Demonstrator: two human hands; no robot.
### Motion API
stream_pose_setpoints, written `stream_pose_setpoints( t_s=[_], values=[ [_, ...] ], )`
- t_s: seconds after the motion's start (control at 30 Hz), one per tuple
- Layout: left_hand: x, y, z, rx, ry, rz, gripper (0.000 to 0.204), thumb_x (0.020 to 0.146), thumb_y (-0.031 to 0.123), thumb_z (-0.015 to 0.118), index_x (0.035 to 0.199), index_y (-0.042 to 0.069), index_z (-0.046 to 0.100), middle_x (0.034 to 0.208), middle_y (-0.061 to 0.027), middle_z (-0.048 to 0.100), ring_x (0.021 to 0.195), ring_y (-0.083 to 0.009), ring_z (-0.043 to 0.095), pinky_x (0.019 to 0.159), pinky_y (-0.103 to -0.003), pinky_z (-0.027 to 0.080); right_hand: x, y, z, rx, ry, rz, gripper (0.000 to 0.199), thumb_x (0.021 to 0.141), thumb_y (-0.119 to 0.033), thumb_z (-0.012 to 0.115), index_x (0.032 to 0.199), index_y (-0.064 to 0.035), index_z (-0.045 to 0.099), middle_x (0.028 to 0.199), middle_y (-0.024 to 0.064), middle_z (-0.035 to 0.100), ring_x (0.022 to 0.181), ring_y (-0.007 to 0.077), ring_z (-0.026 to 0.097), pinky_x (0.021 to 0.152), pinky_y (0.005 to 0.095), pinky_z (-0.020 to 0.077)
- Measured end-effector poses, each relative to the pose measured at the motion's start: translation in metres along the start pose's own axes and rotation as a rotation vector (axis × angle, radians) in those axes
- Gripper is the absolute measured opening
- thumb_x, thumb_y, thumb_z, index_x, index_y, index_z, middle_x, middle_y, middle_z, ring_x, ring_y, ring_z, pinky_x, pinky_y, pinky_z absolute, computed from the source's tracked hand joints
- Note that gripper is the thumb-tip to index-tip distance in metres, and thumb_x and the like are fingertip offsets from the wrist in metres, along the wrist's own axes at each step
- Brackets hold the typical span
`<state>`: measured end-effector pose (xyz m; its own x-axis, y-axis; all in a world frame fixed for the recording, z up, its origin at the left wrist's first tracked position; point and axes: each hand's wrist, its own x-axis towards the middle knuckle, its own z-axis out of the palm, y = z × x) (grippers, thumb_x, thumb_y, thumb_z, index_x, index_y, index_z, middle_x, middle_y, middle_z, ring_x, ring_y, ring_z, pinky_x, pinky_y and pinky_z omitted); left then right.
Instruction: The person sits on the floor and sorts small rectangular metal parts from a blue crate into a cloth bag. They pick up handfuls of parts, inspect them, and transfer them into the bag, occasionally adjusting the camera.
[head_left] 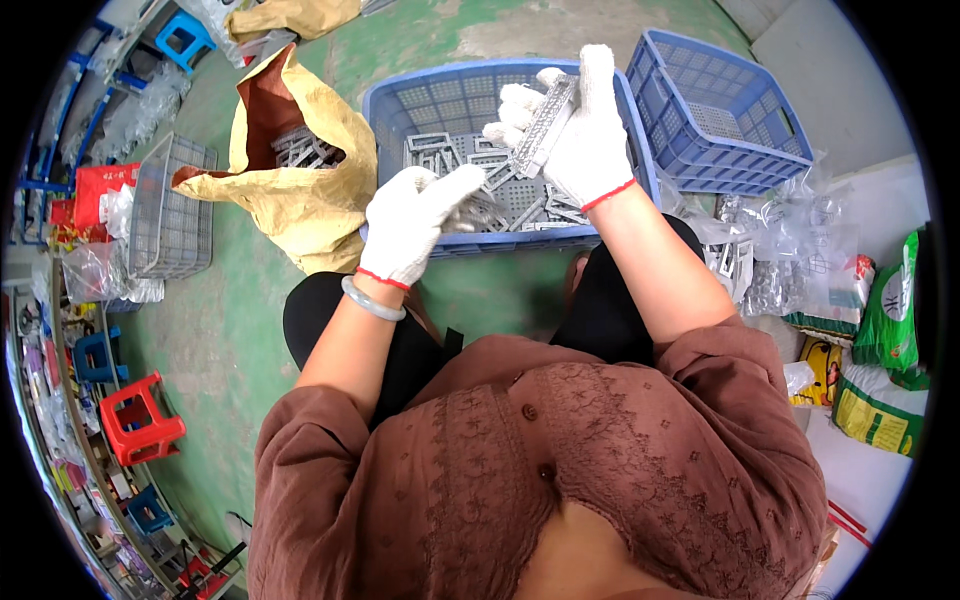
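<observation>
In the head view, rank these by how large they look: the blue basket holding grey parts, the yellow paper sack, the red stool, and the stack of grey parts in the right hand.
1. blue basket and yellow paper sack: look alike, unranked.
2. red stool.
3. stack of grey parts in the right hand.

Near end of grey metal strip (545, 125) behind right hand (570, 140); basket (390, 100) front wall partly behind hands.

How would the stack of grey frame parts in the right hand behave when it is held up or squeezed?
The stack of grey frame parts probably stays stiff: it stands straight in the right hand without sagging. It seems light, since a few fingers hold it up. The pieces look thin and loose, so they may slide apart if the grip loosens, like those scattered in the blue basket.
</observation>
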<state>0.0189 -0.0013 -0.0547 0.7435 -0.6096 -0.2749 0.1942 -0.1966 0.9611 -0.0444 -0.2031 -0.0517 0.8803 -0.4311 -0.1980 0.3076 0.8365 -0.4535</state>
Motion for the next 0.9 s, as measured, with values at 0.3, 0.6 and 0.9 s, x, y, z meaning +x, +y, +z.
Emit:
stream_pose_setpoints(
  t_s=[0.3, 0.6, 0.9],
  values=[
    [-0.003, -0.004, 0.031, 0.956, 0.111, 0.402, 0.052, 0.077, 0.051, 0.080, 0.074, 0.004, 0.059, 0.065, -0.0106, 0.059, 0.058, -0.0193, 0.059, 0.060, -0.033, 0.050, -0.012, 0.014, 0.003, 0.029, 0.110, -0.017, 0.061, 0.084, -0.069, 0.064, 0.100, -0.0116, 0.050, 0.092, 0.0189, 0.061, 0.076, 0.0321, 0.061, 0.079, 0.0578, 0.0553],
    [0.000, -0.016, 0.029, 0.810, 0.220, 0.643, 0.047, 0.075, 0.043, 0.084, 0.092, 0.004, 0.064, 0.072, -0.0099, 0.066, 0.061, -0.0181, 0.064, 0.060, -0.031, 0.052, -0.028, 0.016, 0.016, 0.005, 0.046, 0.080, 0.064, 0.083, -0.076, 0.059, 0.100, -0.0150, 0.052, 0.082, 0.0086, 0.056, 0.070, 0.0266, 0.056, 0.073, 0.0461, 0.0529],
    [-0.004, 0.003, 0.029, 0.626, 0.199, 0.566, 0.040, 0.080, 0.040, 0.083, 0.076, 0.005, 0.065, 0.062, -0.0013, 0.056, 0.056, -0.0051, 0.050, 0.055, -0.024, 0.046, -0.017, 0.017, -0.001, 0.031, -0.089, 0.071, 0.062, 0.092, -0.069, 0.053, 0.106, -0.0091, 0.058, 0.099, 0.0162, 0.059, 0.094, 0.0330, 0.059, 0.086, 0.0556, 0.0499]
  ],
)
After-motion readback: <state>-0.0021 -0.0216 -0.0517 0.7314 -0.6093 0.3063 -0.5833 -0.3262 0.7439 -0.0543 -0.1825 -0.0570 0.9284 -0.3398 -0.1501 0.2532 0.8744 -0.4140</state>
